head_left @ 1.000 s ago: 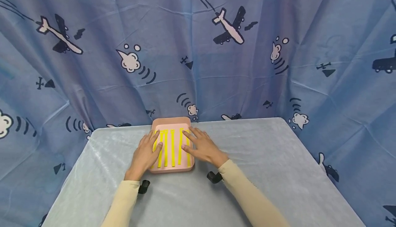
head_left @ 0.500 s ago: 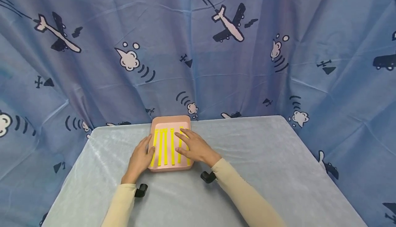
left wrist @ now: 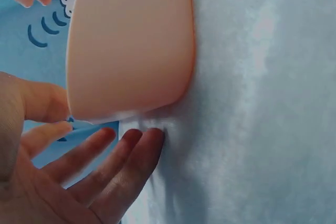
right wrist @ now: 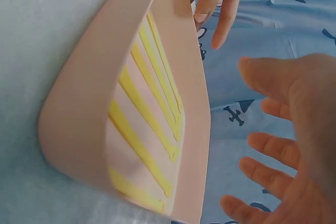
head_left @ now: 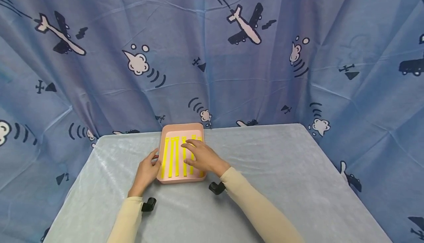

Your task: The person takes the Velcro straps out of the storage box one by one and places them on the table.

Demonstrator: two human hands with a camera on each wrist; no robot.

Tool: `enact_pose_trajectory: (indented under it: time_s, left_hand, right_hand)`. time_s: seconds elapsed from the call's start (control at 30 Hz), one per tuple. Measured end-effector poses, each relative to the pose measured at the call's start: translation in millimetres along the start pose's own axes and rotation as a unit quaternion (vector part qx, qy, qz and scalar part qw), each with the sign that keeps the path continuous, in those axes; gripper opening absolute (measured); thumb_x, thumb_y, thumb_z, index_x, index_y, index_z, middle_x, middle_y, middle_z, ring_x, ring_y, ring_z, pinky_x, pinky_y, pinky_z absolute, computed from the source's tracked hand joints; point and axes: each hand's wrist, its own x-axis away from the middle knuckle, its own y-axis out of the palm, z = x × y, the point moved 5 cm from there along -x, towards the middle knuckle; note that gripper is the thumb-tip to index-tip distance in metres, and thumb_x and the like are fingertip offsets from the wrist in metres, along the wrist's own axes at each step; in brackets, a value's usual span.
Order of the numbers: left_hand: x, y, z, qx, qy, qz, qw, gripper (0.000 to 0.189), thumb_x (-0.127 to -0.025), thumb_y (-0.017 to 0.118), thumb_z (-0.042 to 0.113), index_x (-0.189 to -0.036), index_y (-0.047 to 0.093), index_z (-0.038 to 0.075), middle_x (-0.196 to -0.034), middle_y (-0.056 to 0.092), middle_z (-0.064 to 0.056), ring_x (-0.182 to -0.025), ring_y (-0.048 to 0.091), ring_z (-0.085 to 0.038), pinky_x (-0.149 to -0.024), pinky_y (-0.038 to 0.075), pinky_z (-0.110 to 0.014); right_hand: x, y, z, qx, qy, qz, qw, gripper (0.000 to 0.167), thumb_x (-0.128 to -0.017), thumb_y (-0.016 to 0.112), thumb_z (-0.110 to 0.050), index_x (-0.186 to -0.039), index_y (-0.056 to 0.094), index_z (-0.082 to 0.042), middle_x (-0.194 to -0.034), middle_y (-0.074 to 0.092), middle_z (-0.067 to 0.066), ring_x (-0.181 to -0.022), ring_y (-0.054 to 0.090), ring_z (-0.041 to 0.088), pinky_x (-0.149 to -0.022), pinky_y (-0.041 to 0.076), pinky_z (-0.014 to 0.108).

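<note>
Fingers loosely spread, holding nothing, my left hand point(head_left: 145, 171) has dropped to nine o'clock beside the tray point(head_left: 183, 128), my right hand point(head_left: 206, 157) above three; yellow strips point(head_left: 177, 158) seemingly settled

My left sleeve point(head_left: 124, 221) and right sleeve point(head_left: 260, 204) match: plain pale cream, long, fairly close-fitting, each ending at the wrist. Beside the cuffs I wear a left wrist piece point(head_left: 149, 204) and a right wrist piece point(head_left: 217, 188), both small, black and hook-shaped. My left hand point(head_left: 144, 170) and right hand point(head_left: 205, 157) are bare.
</note>
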Motion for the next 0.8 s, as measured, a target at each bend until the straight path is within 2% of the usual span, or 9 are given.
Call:
enact_pose_trajectory:
  time_s: [0.2,0.47,0.6,0.8]
  left_hand:
    - [-0.6,1.7,-6.4,0.031,-0.010,-0.007,0.9994,0.052,-0.099,0.050,0.013,-0.150,0.042,0.008,-0.134,0.059,-0.024,-0.116,0.064,-0.036,-0.083,0.056,-0.039]
    - [-0.7,1.2,-10.3,0.056,-0.020,-0.002,0.9982,0.049,-0.098,0.052,0.009,-0.146,0.047,0.005,-0.132,0.059,-0.026,-0.113,0.065,-0.037,-0.071,0.053,-0.027]
    - [-0.4,1.6,-11.2,0.063,-0.030,-0.007,0.9975,0.048,-0.098,0.052,0.009,-0.146,0.047,0.006,-0.134,0.058,-0.026,-0.112,0.065,-0.036,-0.065,0.050,-0.023]
    - [-1.4,4.2,-11.2,0.069,-0.032,-0.013,0.9970,0.047,-0.099,0.050,0.010,-0.146,0.047,0.008,-0.136,0.057,-0.024,-0.110,0.065,-0.033,-0.061,0.049,-0.024]
  right_hand:
    - [-6.1,-0.1,-8.7,0.016,-0.012,-0.005,0.9998,0.058,-0.093,0.066,-0.040,-0.146,0.046,-0.027,-0.154,0.042,0.000,-0.141,0.041,0.022,-0.116,0.036,0.043]
    - [-15.7,0.1,-18.8,0.042,-0.045,-0.010,0.9981,0.056,-0.091,0.070,-0.036,-0.143,0.050,-0.027,-0.148,0.048,-0.001,-0.139,0.043,0.020,-0.115,0.037,0.040]
    - [-23.7,0.3,-23.9,0.051,-0.062,-0.020,0.9965,0.053,-0.090,0.072,-0.032,-0.140,0.054,-0.027,-0.144,0.052,-0.002,-0.135,0.047,0.018,-0.113,0.040,0.038]
    - [-35.7,2.4,-28.6,0.076,-0.103,-0.032,0.9912,0.043,-0.091,0.071,-0.027,-0.132,0.060,-0.023,-0.137,0.056,-0.003,-0.127,0.052,0.016,-0.108,0.044,0.034]
